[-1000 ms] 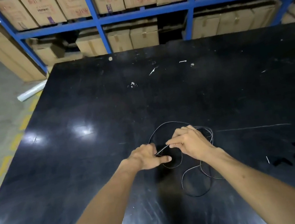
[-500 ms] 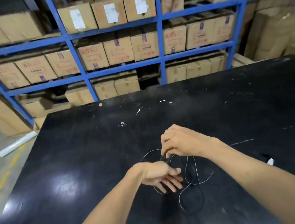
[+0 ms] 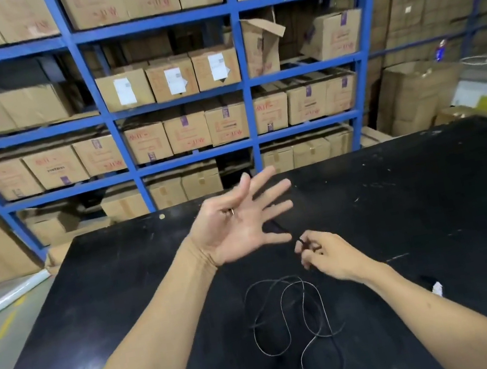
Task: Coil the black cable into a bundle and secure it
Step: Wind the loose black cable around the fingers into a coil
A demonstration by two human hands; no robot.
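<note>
- Black worktop [image 3: 436, 215], scuffed; blue shelving [image 3: 246, 86] with cardboard boxes [image 3: 171, 80] beyond its far edge.
- Black cable [image 3: 286, 313] lies in loose, uncoiled loops on the worktop, at 6 o'clock from both hands.
- Left hand [image 3: 237, 227] raised, palm up, fingers spread wide, gripping nothing; a small ring-like glint near the thumb, identity unclear.
- Right hand [image 3: 326, 254] at 4 o'clock from the left, fingertips pinched on a thin black strand, apparently the cable's end.
- White scrap [image 3: 437, 289] at 3 o'clock from the loops.
- White roll [image 3: 11, 296] on the floor, 9 o'clock side.
</note>
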